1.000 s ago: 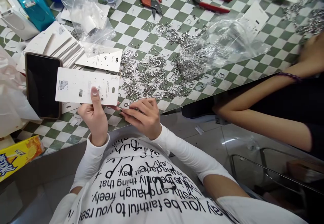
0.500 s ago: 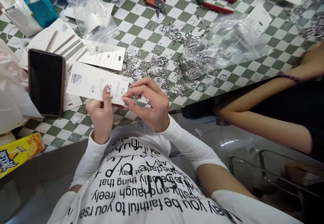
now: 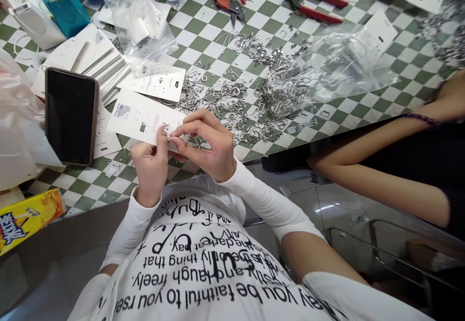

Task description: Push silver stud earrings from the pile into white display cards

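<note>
A white jewelry display card (image 3: pixel 134 117) with small holes and a barcode label is in front of me. My left hand (image 3: pixel 150 163) grips its lower edge, the thumb pressed on the face. My right hand (image 3: pixel 209 144) meets the left thumb at the card, thumb and index finger pinched; what they hold is too small to make out. Behind the card lies a loose pile of small silver metal pieces (image 3: pixel 225 96), some of them ring-shaped. Another white card (image 3: pixel 156 81) rests just beyond the held one.
A phone (image 3: pixel 70 117) leans over a stack of cards (image 3: pixel 105 64) at left. Orange-handled cutters (image 3: pixel 232 1) and red-handled pliers (image 3: pixel 319 4) lie at the back. A clear plastic bag (image 3: pixel 337 64) is at right, near another person's arm (image 3: pixel 385 185). A yellow snack box (image 3: pixel 32 214) sits at the lower left.
My right hand has moved left along the card, from its right end to beside my left thumb. The view has shifted slightly.
</note>
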The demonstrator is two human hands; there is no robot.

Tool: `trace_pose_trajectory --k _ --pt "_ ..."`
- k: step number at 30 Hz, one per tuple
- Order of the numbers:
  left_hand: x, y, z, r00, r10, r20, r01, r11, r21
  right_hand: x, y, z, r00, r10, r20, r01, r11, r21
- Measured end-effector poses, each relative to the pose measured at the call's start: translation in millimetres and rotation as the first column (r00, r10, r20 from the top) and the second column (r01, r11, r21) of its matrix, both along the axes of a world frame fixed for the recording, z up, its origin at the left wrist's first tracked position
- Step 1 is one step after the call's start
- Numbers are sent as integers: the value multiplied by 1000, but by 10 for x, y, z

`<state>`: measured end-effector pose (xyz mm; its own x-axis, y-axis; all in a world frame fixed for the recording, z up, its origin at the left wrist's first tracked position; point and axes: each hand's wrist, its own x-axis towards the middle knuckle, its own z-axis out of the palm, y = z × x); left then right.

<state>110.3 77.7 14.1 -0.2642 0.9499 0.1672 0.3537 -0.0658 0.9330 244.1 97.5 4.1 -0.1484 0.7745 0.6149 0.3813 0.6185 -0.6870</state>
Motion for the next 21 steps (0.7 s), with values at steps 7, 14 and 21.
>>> trace_pose_trajectory --k 7,14,21 --pt "6 -11 -20 998 -7 -61 8 1000 25 13 15 -15 998 67 9 -67 998 2" --pt "14 -19 -7 998 -33 -52 34 999 20 44 15 10 993 116 31 -114 993 -42" --pt "31 -48 -35 997 -78 21 79 996 -49 105 31 27 987 122 105 -116 992 -57"
